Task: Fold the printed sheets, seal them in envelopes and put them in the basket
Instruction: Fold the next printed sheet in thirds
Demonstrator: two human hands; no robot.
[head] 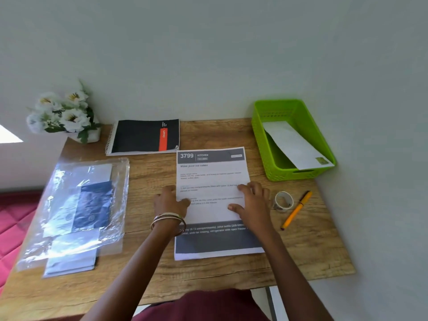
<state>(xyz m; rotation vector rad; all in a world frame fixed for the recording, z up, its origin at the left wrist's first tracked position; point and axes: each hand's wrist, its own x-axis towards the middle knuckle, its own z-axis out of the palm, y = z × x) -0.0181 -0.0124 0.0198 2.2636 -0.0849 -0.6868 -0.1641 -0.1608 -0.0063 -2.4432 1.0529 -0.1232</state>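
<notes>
Paper was the item under the hands: a printed sheet (212,179) lay flat and unfolded on the wooden table (150,274), lengthwise away from the person, its dark lower band nearest the table's front edge and its header reading "3799 KITCHEN" at the far end. Both forearms reached in from the near edge. The left hand (170,202), with bangles at the wrist, rested at the sheet's left edge, thumb on the paper and fingers loosely bent; whether it pinched the edge could not be determined. The right hand (251,201) rested on the sheet's right side, fingers extended on the paper and thumb spread toward the middle. To the left of the sheet lay a clear plastic sleeve (76,212) holding envelopes and papers. Right of the sheet, a tape roll (283,201) sat just beside an orange pen (297,210). Further back on the right stood the green basket (273,147), against the wall, with one white envelope (294,144) lying slanted inside, its near corner over the rim. At the far left were a black spiral notebook (143,136) and, in the corner, a pot of white flowers (62,112).
</notes>
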